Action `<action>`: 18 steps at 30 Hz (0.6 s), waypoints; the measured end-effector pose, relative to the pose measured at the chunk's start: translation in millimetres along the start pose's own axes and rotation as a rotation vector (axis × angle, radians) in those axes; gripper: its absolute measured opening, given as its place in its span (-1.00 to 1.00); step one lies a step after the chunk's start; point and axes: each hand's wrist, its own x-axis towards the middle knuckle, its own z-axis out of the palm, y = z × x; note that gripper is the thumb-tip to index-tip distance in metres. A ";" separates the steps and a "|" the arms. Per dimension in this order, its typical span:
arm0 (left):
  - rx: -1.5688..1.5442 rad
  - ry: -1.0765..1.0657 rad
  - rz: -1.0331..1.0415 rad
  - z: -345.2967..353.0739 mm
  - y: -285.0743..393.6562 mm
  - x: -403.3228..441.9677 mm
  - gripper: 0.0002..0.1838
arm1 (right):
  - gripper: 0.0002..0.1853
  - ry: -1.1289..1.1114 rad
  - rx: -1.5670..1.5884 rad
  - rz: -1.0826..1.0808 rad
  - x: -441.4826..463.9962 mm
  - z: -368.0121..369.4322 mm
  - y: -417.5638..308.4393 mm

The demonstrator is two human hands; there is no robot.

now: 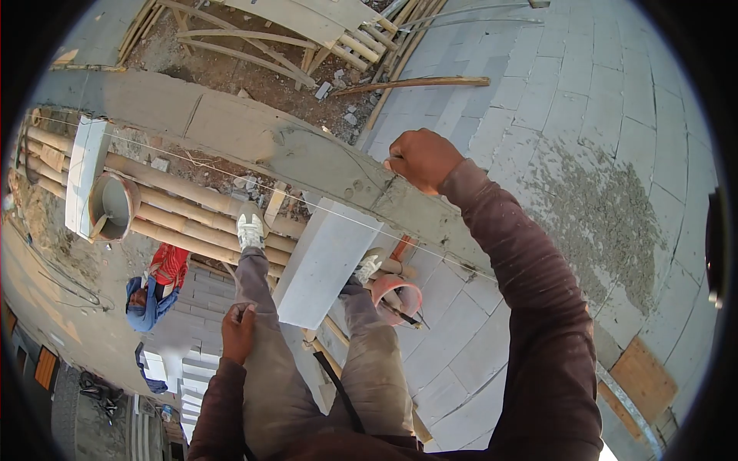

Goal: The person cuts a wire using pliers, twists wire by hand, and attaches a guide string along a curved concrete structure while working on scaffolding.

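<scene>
Your right hand [421, 160] clenched above the wall [311, 160] at one o'clock, left hand [238, 332] curled at eight, can't tell if either holds anything, mortar-splashed grey blockwork [569, 115] at two

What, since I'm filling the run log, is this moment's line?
Left hand: by left leg, nothing visible in it | right hand: closed, near wall top, contents unclear | white block: between shoes | bucket: beside right shoe

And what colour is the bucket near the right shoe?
The bucket is pinkish-red; it shows in the head view.
</scene>
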 end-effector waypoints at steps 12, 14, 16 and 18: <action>0.031 0.020 0.038 -2.4 -9.3 5.2 -0.69 | -0.80 0.106 0.036 -0.024 -8.2 11.7 20.0; 0.021 0.008 0.025 -1.3 -19.6 8.5 -0.69 | -0.79 0.073 0.058 -0.077 -42.7 19.8 10.2; 0.024 0.003 0.024 1.1 -25.0 13.1 -0.70 | -0.80 -0.043 0.080 0.040 -45.8 23.4 37.2; 0.058 -0.010 0.022 1.3 -20.0 8.0 -0.70 | -0.81 -0.105 0.073 0.128 -30.2 28.3 61.3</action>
